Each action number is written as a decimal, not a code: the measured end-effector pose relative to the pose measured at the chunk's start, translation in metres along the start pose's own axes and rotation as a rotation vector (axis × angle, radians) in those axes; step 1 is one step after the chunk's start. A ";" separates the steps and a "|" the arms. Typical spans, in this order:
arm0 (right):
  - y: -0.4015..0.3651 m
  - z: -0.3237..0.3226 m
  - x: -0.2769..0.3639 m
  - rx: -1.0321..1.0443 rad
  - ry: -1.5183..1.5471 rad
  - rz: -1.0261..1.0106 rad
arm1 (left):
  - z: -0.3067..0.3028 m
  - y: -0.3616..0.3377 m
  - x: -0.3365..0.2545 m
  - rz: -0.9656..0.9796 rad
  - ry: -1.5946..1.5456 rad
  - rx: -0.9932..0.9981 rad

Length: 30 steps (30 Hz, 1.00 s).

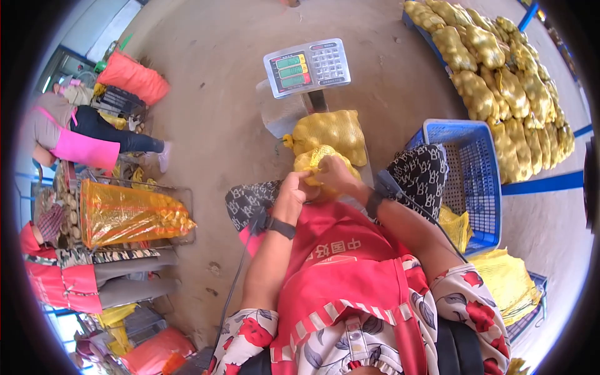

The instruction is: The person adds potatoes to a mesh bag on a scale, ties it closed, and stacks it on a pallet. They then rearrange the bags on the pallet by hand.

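A filled yellow mesh bag [319, 155] with pale round produce inside stands between my knees, in front of the scale. My left hand [292, 190] is closed at its gathered top, fingers bent against the netting. From the other side my right hand [337, 177] pinches the same top, close to the left fingertips. Just what lies between the fingertips is hidden. Right behind it, a second full mesh bag [334, 132], tied at its left end, lies by the post of a digital scale [307, 69] with lit green displays.
A blue plastic crate [497, 187] stands by my right knee, with yellow netting [506, 281] below it. Full mesh bags [500, 75] are stacked at the upper right. On the left, two people work beside metal racks, one holding an orange mesh bag [131, 214].
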State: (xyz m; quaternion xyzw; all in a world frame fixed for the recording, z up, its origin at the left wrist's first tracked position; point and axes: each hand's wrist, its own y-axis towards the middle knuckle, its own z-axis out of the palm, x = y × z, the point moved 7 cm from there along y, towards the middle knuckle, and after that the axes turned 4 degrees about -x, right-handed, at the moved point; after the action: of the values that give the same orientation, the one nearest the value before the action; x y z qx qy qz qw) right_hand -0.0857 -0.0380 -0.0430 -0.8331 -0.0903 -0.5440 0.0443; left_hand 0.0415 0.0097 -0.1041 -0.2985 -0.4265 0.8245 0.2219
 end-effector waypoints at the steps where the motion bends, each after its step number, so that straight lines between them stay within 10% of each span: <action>1: -0.003 0.003 -0.006 0.099 -0.037 0.088 | 0.008 -0.007 0.002 -0.029 -0.030 0.074; 10: 0.017 -0.038 0.077 -0.110 -0.008 -0.460 | 0.000 0.001 0.001 0.097 0.067 -0.040; 18: 0.016 -0.003 0.044 0.308 -0.323 -0.145 | 0.002 -0.001 -0.006 0.271 0.136 0.069; 19: 0.015 0.010 0.026 0.290 -0.460 -0.458 | 0.004 -0.004 -0.009 0.323 0.196 0.060; 23: 0.021 0.011 0.048 0.214 -0.760 -0.461 | 0.020 -0.036 -0.032 0.581 0.585 -0.097; 26: 0.033 0.003 0.065 0.169 -0.394 -0.263 | 0.011 -0.025 -0.038 0.892 0.687 -0.096; 28: 0.013 0.013 0.050 0.374 0.711 0.786 | 0.012 -0.035 -0.043 0.974 0.756 -0.149; 30: -0.014 -0.003 0.093 0.434 0.674 0.753 | 0.010 -0.037 -0.049 1.053 0.823 -0.204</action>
State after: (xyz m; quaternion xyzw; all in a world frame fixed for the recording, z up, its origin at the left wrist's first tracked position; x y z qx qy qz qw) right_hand -0.0543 -0.0155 0.0431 -0.5592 0.1230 -0.6960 0.4333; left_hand 0.0742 -0.0062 -0.0535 -0.7757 -0.1803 0.5973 -0.0945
